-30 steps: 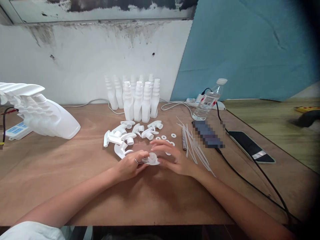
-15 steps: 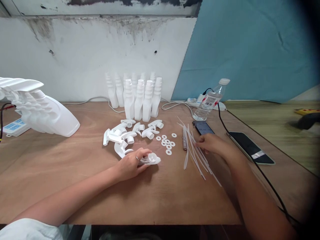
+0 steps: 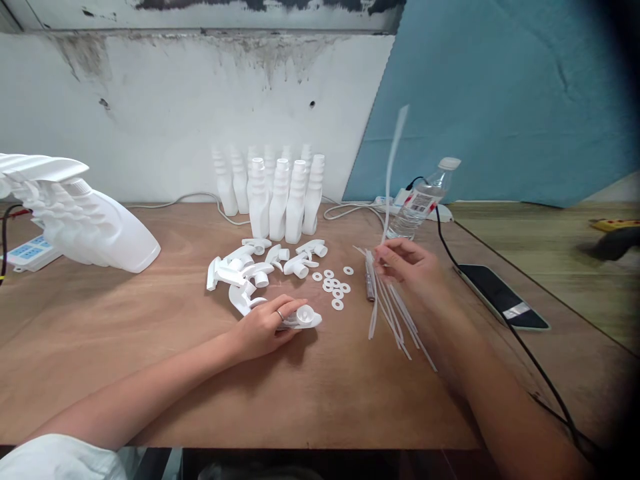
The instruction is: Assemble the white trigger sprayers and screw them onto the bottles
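My left hand (image 3: pixel 267 327) is closed around a white spray trigger head (image 3: pixel 306 316), whose round socket faces up just above the table. In a pinch, my right hand (image 3: pixel 407 263) holds a thin white plastic tube (image 3: pixel 393 160) that stands nearly upright above the fingers. Below that hand lies a loose bunch of similar tubes (image 3: pixel 395 327). Flat white ring washers (image 3: pixel 337 305) lie scattered between the two hands. Beyond my left hand sits a pile of more trigger heads (image 3: pixel 245 263).
White bottles (image 3: pixel 280 200) stand in rows by the wall. Assembled spray bottles (image 3: pixel 110 230) lie at the left near a power strip (image 3: pixel 33 253). A clear water bottle (image 3: pixel 420 200) leans at the back right. A phone (image 3: pixel 503 293) and black cable (image 3: pixel 545 380) lie to the right.
My right hand has lifted from the bunch, raising one tube upright in its fingers. My left hand keeps hold of the trigger head in nearly the same place.
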`<state>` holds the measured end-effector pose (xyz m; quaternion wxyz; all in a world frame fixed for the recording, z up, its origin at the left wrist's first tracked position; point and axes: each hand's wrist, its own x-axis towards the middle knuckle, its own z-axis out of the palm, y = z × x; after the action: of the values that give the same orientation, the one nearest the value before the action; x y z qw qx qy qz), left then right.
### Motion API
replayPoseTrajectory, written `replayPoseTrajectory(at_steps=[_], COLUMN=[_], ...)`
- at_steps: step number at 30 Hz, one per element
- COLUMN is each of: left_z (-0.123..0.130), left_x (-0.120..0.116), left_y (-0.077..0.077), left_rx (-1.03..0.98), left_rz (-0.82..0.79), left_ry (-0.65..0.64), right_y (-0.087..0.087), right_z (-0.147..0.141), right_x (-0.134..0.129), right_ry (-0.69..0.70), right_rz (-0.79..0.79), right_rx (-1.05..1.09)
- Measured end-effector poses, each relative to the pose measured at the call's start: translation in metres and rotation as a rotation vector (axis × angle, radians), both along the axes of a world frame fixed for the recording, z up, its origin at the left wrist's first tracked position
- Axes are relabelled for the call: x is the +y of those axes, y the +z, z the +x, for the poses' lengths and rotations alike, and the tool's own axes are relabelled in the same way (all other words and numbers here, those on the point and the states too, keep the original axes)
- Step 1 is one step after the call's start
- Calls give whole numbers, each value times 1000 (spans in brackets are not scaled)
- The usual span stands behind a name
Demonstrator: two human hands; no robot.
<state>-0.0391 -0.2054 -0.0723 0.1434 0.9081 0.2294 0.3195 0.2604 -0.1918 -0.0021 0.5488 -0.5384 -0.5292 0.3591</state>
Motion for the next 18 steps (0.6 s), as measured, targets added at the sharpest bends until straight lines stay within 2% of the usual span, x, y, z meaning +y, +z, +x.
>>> replayPoseTrajectory(at_steps=[3, 5, 9, 18], left_z=[0, 0, 0, 0], left_x=[0, 0, 0, 1], left_y=[0, 0, 1, 0], left_rx=[-19, -21, -15, -21], left_rz=[-10, -16, -53, -35], left_ry=[5, 6, -12, -26], right_y=[-10, -17, -28, -36], right_z=[-41, -63, -83, -79], right_x=[-13, -22, -30, -32], right_ry=[296, 416, 487, 531], right_rz=[0, -16, 15, 198], right_rx=[139, 143, 64, -193])
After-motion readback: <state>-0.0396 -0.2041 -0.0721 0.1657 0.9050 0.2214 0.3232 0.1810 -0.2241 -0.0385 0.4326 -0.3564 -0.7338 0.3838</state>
